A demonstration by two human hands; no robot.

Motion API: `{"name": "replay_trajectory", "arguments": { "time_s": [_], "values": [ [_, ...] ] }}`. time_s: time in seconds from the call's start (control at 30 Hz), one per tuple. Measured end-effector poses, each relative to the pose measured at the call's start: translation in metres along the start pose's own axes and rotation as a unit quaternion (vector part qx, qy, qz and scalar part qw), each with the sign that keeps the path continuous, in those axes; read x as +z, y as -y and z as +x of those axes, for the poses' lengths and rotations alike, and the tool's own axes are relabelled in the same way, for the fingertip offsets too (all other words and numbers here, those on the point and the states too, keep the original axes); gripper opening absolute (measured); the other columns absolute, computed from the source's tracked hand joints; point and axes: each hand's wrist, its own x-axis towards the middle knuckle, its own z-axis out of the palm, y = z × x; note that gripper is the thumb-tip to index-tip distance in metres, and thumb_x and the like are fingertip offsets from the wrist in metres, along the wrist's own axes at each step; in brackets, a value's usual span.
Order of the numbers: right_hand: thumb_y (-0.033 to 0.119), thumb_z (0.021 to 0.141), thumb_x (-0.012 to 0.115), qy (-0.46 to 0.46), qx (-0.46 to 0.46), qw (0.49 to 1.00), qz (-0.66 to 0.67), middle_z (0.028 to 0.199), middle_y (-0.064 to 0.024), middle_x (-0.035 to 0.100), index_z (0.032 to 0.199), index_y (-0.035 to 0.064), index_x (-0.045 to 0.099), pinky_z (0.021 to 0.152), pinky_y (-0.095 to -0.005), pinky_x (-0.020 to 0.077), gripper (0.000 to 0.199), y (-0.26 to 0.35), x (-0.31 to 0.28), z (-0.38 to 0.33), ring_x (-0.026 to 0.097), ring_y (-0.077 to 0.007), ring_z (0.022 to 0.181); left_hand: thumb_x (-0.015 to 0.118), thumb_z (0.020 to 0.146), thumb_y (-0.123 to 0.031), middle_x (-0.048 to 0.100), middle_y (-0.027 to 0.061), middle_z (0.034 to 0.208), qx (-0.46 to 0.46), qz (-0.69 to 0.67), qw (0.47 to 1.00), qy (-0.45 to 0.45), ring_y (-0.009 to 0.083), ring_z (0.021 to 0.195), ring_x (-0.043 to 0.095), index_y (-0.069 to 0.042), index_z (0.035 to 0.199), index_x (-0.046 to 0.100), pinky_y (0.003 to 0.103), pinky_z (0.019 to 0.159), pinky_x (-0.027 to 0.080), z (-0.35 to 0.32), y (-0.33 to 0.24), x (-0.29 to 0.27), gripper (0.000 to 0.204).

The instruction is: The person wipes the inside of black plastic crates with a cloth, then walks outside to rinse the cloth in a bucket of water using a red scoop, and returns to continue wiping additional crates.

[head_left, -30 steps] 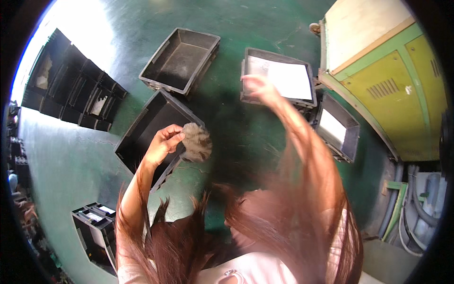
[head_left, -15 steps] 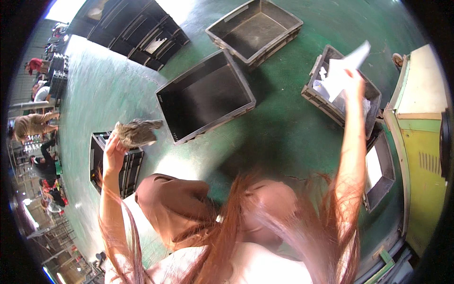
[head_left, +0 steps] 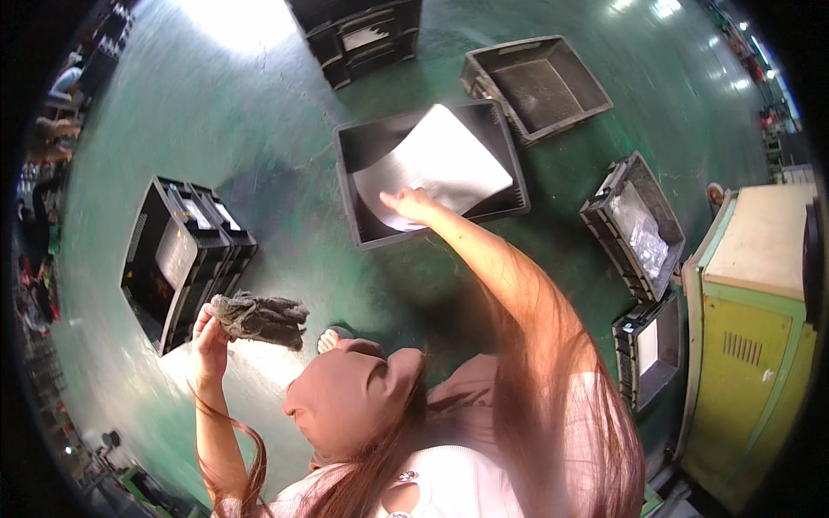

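Note:
My right hand holds a white sheet over a dark open crate on the green floor. The sheet lies partly inside the crate. My left hand is raised at the left and grips a crumpled grey cloth. It is close to a stack of black crates at the left. Long reddish hair and a bent knee in brown trousers fill the lower middle.
An empty grey crate lies beyond the first one. A crate holding clear plastic bags and another with a white sheet stand at the right, beside a yellow-green cabinet. More black crates sit at the top. People stand at the far left.
My right hand has swung the white sheet from the right-hand crate over to the middle crate. My left hand stays raised with the cloth. The view has turned.

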Motion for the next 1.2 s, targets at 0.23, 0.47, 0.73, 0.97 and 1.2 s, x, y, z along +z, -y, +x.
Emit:
{"name": "replay_trajectory", "arguments": {
  "time_s": [0.23,0.47,0.73,0.97,1.2],
  "values": [
    [0.052,0.073,0.065,-0.069,0.037,0.943,-0.325,0.146,-0.0226,0.008,0.141,0.0179,0.023,0.104,-0.0527,0.0234,0.087,-0.001,-0.027,-0.006,0.01,-0.0396,0.135,0.055,0.085,-0.018,0.039,-0.0072,0.063,-0.009,-0.064,0.998,0.005,0.0035,0.055,0.036,-0.014,0.087,0.047,0.02,0.053,0.033,0.006,0.027,-0.035,0.01],
    [0.057,0.069,0.067,-0.047,0.277,0.945,-0.169,0.147,-0.0211,-0.008,0.143,0.0238,-0.002,0.105,-0.0534,0.022,0.107,-0.005,-0.012,0.014,0.001,-0.0453,0.134,0.055,0.085,-0.019,0.044,-0.0057,0.066,-0.027,-0.097,0.995,-0.02,0.0055,0.057,0.04,-0.013,0.095,0.049,0.021,0.054,0.034,0.001,0.047,-0.056,0.013],
    [0.051,0.074,0.065,-0.152,0.245,0.924,-0.251,0.144,-0.0176,0.017,0.141,0.0217,0.02,0.103,-0.0489,0.028,0.086,0.0,-0.033,0.02,0.022,-0.0376,0.13,0.058,0.079,-0.028,0.058,0.004,0.107,-0.051,-0.067,0.996,0.012,0.0145,0.088,0.056,-0.012,0.107,0.049,0.023,0.066,0.04,-0.003,0.071,-0.08,0.033],
    [0.036,0.082,0.057,-0.335,0.284,0.889,-0.128,0.123,-0.0198,0.048,0.122,0.0046,0.042,0.085,-0.0477,0.0445,0.053,-0.096,-0.112,-0.059,0.052,-0.0376,0.107,0.056,0.08,-0.031,0.058,0.0037,0.111,-0.056,-0.081,0.994,-0.045,0.0142,0.095,0.057,-0.013,0.112,0.048,0.023,0.07,0.042,-0.01,0.059,-0.084,0.038],
    [0.024,0.079,0.061,-0.048,0.171,0.923,0.342,0.087,-0.0256,0.057,0.113,-0.0098,0.042,0.051,-0.0419,0.055,0.052,-0.005,-0.035,-0.037,0.063,-0.0351,0.078,0.055,0.081,-0.026,0.058,0.002,0.104,-0.056,-0.11,0.992,-0.018,0.0132,0.09,0.056,-0.013,0.107,0.05,0.025,0.068,0.041,0.002,0.065,-0.066,0.029]
  ]
}}
